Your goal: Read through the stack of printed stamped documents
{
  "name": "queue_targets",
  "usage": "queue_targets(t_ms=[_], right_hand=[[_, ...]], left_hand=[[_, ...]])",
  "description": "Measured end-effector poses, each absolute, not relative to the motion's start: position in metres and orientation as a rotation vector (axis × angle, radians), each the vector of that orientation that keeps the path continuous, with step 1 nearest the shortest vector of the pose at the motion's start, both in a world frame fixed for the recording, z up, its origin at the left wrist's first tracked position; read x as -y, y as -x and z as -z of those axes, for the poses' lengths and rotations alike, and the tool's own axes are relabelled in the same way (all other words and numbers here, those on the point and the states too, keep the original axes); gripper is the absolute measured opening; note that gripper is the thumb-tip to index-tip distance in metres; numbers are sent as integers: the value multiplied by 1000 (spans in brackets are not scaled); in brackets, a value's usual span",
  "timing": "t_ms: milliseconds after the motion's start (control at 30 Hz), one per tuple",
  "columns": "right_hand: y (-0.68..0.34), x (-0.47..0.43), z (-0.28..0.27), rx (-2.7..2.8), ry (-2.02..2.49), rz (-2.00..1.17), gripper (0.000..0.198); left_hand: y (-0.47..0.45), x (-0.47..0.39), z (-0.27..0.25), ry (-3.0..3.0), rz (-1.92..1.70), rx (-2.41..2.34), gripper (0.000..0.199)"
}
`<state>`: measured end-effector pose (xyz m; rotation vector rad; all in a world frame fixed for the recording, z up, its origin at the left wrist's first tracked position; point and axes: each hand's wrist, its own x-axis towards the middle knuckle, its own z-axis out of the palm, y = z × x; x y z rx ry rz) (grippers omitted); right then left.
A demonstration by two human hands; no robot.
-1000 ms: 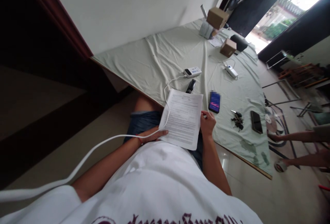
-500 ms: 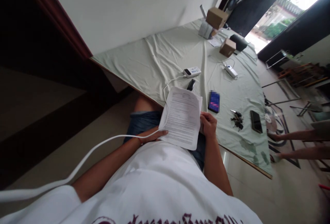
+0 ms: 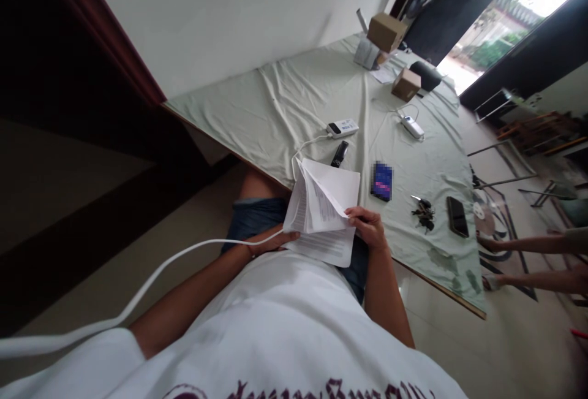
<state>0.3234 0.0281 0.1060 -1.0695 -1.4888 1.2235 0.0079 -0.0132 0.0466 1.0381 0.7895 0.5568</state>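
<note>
A stack of printed sheets (image 3: 327, 248) rests over my lap at the table's near edge. My left hand (image 3: 272, 242) grips its lower left corner, thumb on top and the other fingers mostly hidden beneath. Between thumb and fingers, my right hand (image 3: 369, 227) pinches the free edge of a page (image 3: 320, 193), which is lifted and curled over toward the left. More printed text shows under it. A white cable (image 3: 202, 244) runs across my left hand and past the papers to a white power bank (image 3: 342, 128). Just beyond the sheets lies a small black device (image 3: 340, 154).
On the pale green tablecloth (image 3: 294, 102) lie a phone with a lit screen (image 3: 382, 182), keys (image 3: 424, 215), a dark phone (image 3: 457, 216) and a white device (image 3: 412, 127). Cardboard boxes (image 3: 386, 32) stand at the far end. Another person's legs (image 3: 542, 243) show at right.
My right hand has moved slightly left with a page edge, and the page has come up and bent over. My left hand stays at the same corner.
</note>
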Motion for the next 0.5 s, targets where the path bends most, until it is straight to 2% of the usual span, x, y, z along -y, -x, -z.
queue_targets(t_ms=[233,333,400,500], right_hand=[[-326,-30,-112,1619,1030,-1323,14],[-325,-29,-113,1642,1049,-1331,19],[-323,-28,-111,1590,1133,-1268,27],[-317,-30,-105,1421,1349,-1001,32]], left_hand=[[-7,8,-39,-1205,-596,-888,67],[-6,9,-34,-1140,-568,-861,72],[-6,11,-32,-1064,-556,-852,77],[-7,12,-31,-1006,-563,-826,80]])
